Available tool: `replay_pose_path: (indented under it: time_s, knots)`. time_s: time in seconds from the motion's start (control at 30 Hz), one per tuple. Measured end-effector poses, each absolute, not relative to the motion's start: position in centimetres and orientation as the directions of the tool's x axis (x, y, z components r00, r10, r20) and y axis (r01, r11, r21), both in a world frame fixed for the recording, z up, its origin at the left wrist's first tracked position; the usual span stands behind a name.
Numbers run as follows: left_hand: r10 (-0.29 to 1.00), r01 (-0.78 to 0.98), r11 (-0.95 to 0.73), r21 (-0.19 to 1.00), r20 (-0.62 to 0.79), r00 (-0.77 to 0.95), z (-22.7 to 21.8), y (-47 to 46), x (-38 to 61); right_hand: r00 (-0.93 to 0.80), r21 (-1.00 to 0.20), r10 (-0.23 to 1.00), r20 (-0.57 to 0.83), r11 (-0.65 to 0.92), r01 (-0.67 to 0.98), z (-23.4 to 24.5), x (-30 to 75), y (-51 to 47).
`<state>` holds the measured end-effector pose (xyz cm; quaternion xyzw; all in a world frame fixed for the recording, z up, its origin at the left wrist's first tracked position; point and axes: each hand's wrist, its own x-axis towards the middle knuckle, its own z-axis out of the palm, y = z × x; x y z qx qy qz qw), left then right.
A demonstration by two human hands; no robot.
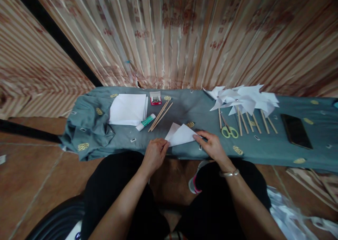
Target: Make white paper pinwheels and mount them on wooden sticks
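Sheet (182, 136) between tube (145, 122) and scissors (227, 127)

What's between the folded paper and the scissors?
Head view: the right hand, pinching the folded paper at its right end, then a narrow strip of cloth before the scissors.

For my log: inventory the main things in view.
Folded paper: 1, white, between hands
Paper stack: 1, white, left
Tube: 1, white-green, by stack
Box: 1, red, beyond tube
Loose sticks: about 3, tan, centre
Pinwheels: several, white, right
Scissors: 1, green-handled, by pinwheels
Phone: 1, black, far right
Cloth: 1, grey-green, underneath
Curtain: count unclear, beige, behind
Bracelet: 1, silver, right wrist
Trousers: 1, black, bottom
Left hand: 1, paper's left
Right hand: 1, paper's right
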<state>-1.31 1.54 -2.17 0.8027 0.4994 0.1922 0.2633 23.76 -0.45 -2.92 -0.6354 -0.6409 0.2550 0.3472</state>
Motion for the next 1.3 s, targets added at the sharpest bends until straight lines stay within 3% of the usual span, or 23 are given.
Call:
replay_pose_path:
  time_s: [0.17, 0.3, 0.4, 0.53, 0.67, 1.0, 1.3]
  knots:
    - [0.932, 0.646, -0.301, 0.702, 0.073, 0.354, -2.3, 1.4, -1.6, 0.030, -0.743, 0.991, 0.134, 0.080, 0.664, -2.8, 23.2, 0.6]
    - [0.936, 0.661, -0.313, 0.682, 0.101, 0.339, -2.2, 1.3, -1.7, 0.043, -0.741, 0.993, 0.112, 0.055, 0.669, -2.9, 22.8, 1.3]
    - [0.912, 0.706, -0.407, 0.579, 0.216, 0.348, -1.8, 1.2, -1.5, 0.044, -0.743, 0.995, 0.091, 0.038, 0.668, -2.9, 22.7, 1.6]
    - [0.785, 0.691, -0.618, 0.375, 0.332, 0.522, -1.2, 0.8, -0.1, 0.015, -0.730, 0.997, 0.071, 0.042, 0.683, -2.6, 22.5, 1.9]
    - [0.717, 0.646, -0.696, 0.314, 0.272, 0.641, -1.1, 0.4, 1.9, 0.009, -0.690, 0.998, 0.065, 0.038, 0.723, -2.3, 22.0, 2.2]
    - [0.740, 0.683, -0.666, 0.301, 0.153, 0.655, -2.5, 0.1, 2.9, 0.089, -0.678, 0.994, 0.064, -0.022, 0.735, -2.5, 21.7, 2.1]
    - [0.761, 0.696, -0.640, 0.325, 0.142, 0.634, -3.3, 0.2, 2.9, 0.100, -0.668, 0.992, 0.070, -0.028, 0.743, -2.6, 21.6, 2.1]
